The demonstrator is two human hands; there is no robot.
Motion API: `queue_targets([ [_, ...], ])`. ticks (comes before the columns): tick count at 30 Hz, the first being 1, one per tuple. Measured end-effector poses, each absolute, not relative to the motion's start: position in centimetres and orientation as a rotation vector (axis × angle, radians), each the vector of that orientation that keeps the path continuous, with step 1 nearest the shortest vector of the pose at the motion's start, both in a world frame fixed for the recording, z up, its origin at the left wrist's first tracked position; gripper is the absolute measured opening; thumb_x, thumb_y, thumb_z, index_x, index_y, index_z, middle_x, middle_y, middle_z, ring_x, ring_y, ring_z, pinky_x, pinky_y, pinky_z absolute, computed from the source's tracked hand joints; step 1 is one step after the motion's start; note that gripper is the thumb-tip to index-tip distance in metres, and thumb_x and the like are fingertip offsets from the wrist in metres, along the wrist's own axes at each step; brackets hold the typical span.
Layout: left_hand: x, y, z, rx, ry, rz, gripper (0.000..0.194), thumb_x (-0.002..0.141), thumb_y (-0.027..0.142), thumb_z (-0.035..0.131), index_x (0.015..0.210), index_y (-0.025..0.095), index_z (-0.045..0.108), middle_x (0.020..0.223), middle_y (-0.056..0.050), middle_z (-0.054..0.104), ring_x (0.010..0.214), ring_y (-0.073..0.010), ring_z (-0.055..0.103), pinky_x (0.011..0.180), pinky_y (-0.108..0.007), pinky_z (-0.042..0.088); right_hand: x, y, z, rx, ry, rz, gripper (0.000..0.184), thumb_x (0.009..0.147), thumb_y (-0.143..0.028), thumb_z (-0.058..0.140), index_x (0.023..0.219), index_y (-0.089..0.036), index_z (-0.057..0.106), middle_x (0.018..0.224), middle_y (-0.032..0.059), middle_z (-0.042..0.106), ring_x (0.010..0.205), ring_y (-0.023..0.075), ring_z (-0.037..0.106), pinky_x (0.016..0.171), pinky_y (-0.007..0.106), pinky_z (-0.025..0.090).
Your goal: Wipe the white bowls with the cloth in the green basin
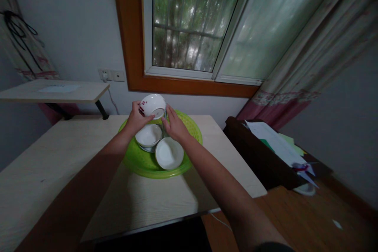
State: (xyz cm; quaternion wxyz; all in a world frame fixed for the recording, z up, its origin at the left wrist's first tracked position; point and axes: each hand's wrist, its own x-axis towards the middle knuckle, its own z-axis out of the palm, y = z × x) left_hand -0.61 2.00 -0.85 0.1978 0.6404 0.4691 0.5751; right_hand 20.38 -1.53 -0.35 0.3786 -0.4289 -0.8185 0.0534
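Observation:
A white bowl (155, 104) with a red pattern is tilted above the green basket (138, 169), its foot ring partly facing me. My left hand (138, 118) grips its left side, with the thumb along the lower edge. Close to the bowl's right side is my right hand (175, 124), fingers stretched out and thumb apart; I cannot tell whether it touches the bowl. Below, a second white bowl (148, 134) rests on a dish in the basket, and a third white bowl (169, 153) lies beside it. Something clear, perhaps glass, shows between the hands, mostly hidden.
The basket stands on a pale wooden table (88, 204). A small raised shelf (59, 90) with a paper sheet is at the back left. Behind are a wall socket (111, 75) and a window (189, 27). Papers (274, 141) lie on a dark brown surface at right.

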Motion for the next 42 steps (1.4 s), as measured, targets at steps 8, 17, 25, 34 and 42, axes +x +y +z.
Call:
queue_targets([
  [8, -0.5, 1.9, -1.2, 1.873, 1.376, 1.514, 0.079, 0.059, 0.039, 0.083, 0.121, 0.021, 0.037, 0.111, -0.010, 0.061, 0.095, -0.0232, 0.066, 0.079, -0.036, 0.054, 20.5, -2.0, 0.3, -0.904, -2.144, 0.039, 0.070, 0.103, -0.047, 0.037, 0.162, -0.024, 0.007, 0.169, 0.0072, 0.012, 0.155, 0.0232, 0.018, 0.126, 0.047, 0.025],
  [17, 0.2, 0.2, 0.0, 2.133, 1.351, 1.277, 0.070, 0.062, 0.038, 0.079, 0.118, 0.021, 0.041, 0.105, -0.008, 0.065, 0.088, -0.0218, 0.066, 0.077, -0.035, 0.053, 19.8, -3.1, 1.4, -0.730, -2.324, -0.240, 0.063, 0.102, -0.038, 0.044, 0.159, -0.023, 0.022, 0.167, 0.0066, 0.022, 0.157, 0.0263, 0.007, 0.127, 0.054, 0.017],
  [25, 0.3, 0.4, -0.2, 2.269, 1.327, 1.245, 0.066, 0.066, 0.041, 0.076, 0.118, 0.019, 0.042, 0.106, -0.009, 0.063, 0.090, -0.0234, 0.066, 0.076, -0.036, 0.053, 20.4, -1.9, 0.8, -0.833, -2.146, -0.025, 0.064, 0.103, -0.044, 0.039, 0.160, -0.022, 0.019, 0.167, 0.0085, 0.021, 0.156, 0.0237, 0.014, 0.127, 0.050, 0.019],
  [34, 0.0, 0.5, -0.4, 2.115, 1.341, 1.391, 0.079, 0.060, 0.045, 0.082, 0.122, 0.019, 0.041, 0.109, -0.010, 0.062, 0.093, -0.0237, 0.066, 0.080, -0.038, 0.055, 21.5, -0.2, -0.7, -0.966, -1.901, 0.447, 0.090, 0.090, -0.062, 0.057, 0.159, -0.017, 0.021, 0.161, 0.0171, 0.032, 0.149, 0.0285, 0.031, 0.124, 0.047, 0.024],
  [42, -0.3, 1.4, -1.7, 1.952, 1.172, 1.408, 0.082, 0.062, 0.045, 0.083, 0.125, 0.020, 0.037, 0.121, -0.014, 0.057, 0.106, -0.0253, 0.064, 0.086, -0.040, 0.057, 21.6, 0.5, -1.0, -0.933, -1.779, 0.426, 0.086, 0.081, -0.055, 0.073, 0.151, -0.020, 0.036, 0.149, 0.0162, 0.045, 0.140, 0.0301, 0.041, 0.119, 0.047, 0.031],
])
